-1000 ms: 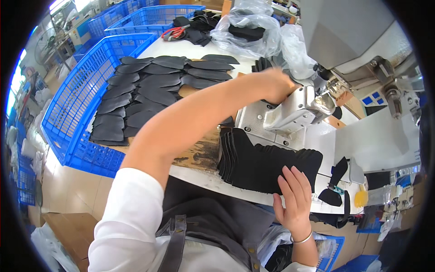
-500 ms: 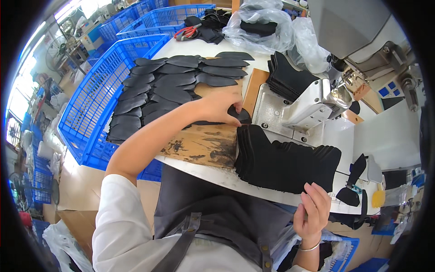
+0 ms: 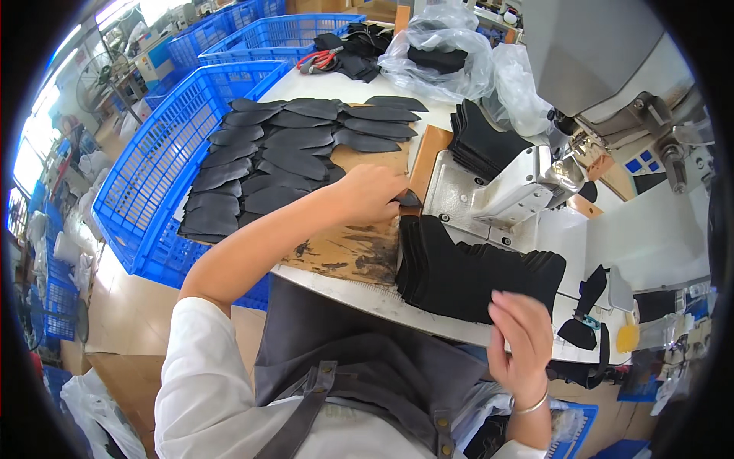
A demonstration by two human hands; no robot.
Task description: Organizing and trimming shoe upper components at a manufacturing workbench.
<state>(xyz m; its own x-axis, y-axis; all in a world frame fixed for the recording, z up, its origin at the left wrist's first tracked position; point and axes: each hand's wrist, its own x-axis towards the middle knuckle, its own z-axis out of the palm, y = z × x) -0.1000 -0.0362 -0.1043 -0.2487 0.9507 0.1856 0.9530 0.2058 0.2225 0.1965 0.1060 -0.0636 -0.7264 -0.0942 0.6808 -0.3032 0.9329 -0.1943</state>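
My left hand [image 3: 373, 193] reaches across the worktop, its fingers pinching a small curved black leather-like piece [image 3: 410, 200] beside the sewing machine's metal base. Most of that piece is hidden under the hand. A stack of black fabric pieces [image 3: 474, 279] lies just in front of the machine, overlapping in a fanned row. At its near right edge my right hand [image 3: 521, 336] hovers, somewhat blurred, fingers apart and holding nothing. To the left, rows of black leaf-shaped pieces [image 3: 294, 138] overlap on a stained brown board [image 3: 348, 249].
The white sewing machine [image 3: 512, 187] stands at right, with another black stack [image 3: 485, 138] behind it. Blue crates [image 3: 180, 153] line the left and back. Red-handled scissors [image 3: 317, 60] and a clear plastic bag [image 3: 428, 38] lie at the far side.
My left hand has drawn slightly toward me and left with the black piece, now turned more under the fingers. My right hand has shifted a little left and up, nearer the fabric stack.
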